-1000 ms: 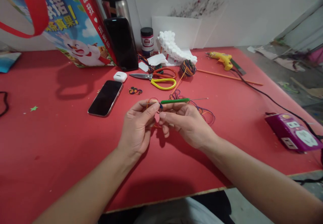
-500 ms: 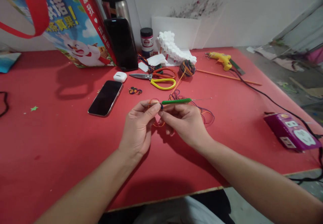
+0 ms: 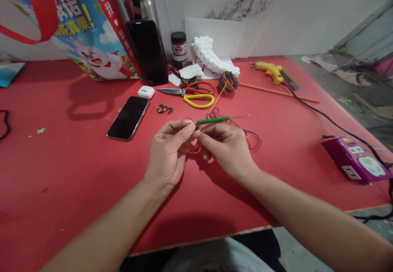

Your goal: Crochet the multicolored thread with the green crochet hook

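Between my two hands, above the red table, is a crochet hook (image 3: 213, 120) with a green handle and thin metal ends. My left hand (image 3: 167, 151) is closed, thumb and forefinger pinching the hook's left shaft together with a small piece of dark blue and orange yarn (image 3: 197, 127). Just under the green handle my right hand (image 3: 229, 145) is closed too, its thumb and forefinger meeting at the edge of that yarn piece; the exact grip is partly hidden. Loose yarn strands (image 3: 250, 139) lie behind my right hand and lead towards a multicoloured yarn ball (image 3: 228, 82).
Scissors (image 3: 198, 100), a small knotted yarn piece (image 3: 164, 109), a phone (image 3: 129, 118) and a white earphone case (image 3: 146, 92) lie beyond my hands. A second phone (image 3: 147, 53) leans on a bottle. A yellow glue gun (image 3: 268, 71) and purple power strip (image 3: 356, 159) are on the right.
The crochet hook has shifted a little to the left, its right end tilting slightly upward. My hands stay nearly in place, both still closed.
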The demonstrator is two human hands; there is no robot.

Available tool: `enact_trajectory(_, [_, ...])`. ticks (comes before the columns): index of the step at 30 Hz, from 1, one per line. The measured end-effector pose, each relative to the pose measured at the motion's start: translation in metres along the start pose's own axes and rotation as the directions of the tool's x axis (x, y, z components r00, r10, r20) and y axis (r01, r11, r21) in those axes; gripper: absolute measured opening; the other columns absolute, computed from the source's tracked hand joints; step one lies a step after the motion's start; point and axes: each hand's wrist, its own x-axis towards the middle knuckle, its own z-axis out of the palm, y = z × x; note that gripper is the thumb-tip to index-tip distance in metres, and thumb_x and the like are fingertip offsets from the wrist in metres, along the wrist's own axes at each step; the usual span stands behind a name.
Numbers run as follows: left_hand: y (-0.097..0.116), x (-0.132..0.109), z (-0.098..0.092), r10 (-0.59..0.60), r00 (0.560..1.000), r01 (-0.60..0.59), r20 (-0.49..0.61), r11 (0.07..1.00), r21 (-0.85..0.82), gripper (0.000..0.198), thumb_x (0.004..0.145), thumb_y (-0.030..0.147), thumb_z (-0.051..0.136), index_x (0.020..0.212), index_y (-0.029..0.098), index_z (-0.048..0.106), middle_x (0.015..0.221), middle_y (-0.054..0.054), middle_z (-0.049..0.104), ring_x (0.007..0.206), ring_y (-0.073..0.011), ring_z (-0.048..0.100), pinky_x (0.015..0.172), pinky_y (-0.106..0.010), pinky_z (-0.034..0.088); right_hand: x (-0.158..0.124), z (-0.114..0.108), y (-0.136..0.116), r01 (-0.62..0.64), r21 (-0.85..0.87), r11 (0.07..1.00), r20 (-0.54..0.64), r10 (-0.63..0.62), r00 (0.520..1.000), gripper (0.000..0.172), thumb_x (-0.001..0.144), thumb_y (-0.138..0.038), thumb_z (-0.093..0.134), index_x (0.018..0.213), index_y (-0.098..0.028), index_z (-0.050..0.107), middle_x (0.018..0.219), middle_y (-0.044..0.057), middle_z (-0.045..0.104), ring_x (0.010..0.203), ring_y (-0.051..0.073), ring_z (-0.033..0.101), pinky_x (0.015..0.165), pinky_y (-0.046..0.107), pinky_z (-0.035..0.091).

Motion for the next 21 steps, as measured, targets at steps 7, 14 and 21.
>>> enact_trajectory(7, [0.004, -0.003, 0.0, 0.01, 1.0, -0.009, 0.028, 1.0, -0.026, 0.027, 0.054, 0.01, 0.1, 0.07, 0.016, 0.079, 0.074, 0.004, 0.078, 0.065, -0.0072, 0.075, 0.062, -0.012, 0.062, 0.0, -0.004, 0.003, 0.036, 0.034, 0.999, 0.059, -0.038, 0.998, 0.033, 0.08, -0.045, 0.085, 0.078, -0.016, 0.07, 0.061, -0.001, 0.069, 0.042, 0.009, 0.061, 0.039, 0.02, 0.05])
enact_trajectory(14, [0.017, -0.005, -0.001, -0.027, 0.994, 0.025, 0.102, 0.999, 0.026, 0.029, 0.054, 0.012, 0.102, 0.07, 0.016, 0.079, 0.074, 0.005, 0.077, 0.062, -0.0065, 0.074, 0.062, -0.011, 0.062, 0.005, -0.026, -0.009, 0.065, 0.126, 0.99, 0.264, -0.096, 0.96, 0.046, 0.071, -0.041, 0.097, 0.105, -0.021, 0.073, 0.09, 0.001, 0.075, 0.058, 0.011, 0.067, 0.044, 0.02, 0.054])
enact_trajectory(21, [0.021, -0.013, -0.001, -0.127, 0.969, 0.117, 0.21, 0.991, 0.061, 0.022, 0.063, 0.012, 0.099, 0.074, 0.017, 0.08, 0.076, 0.003, 0.08, 0.06, -0.0075, 0.075, 0.059, -0.011, 0.061, -0.003, -0.037, -0.016, 0.484, -0.07, 0.872, 0.242, -0.456, 0.857, 0.023, 0.084, -0.016, 0.087, 0.105, -0.024, 0.081, 0.085, 0.002, 0.079, 0.066, 0.013, 0.072, 0.06, 0.024, 0.06])
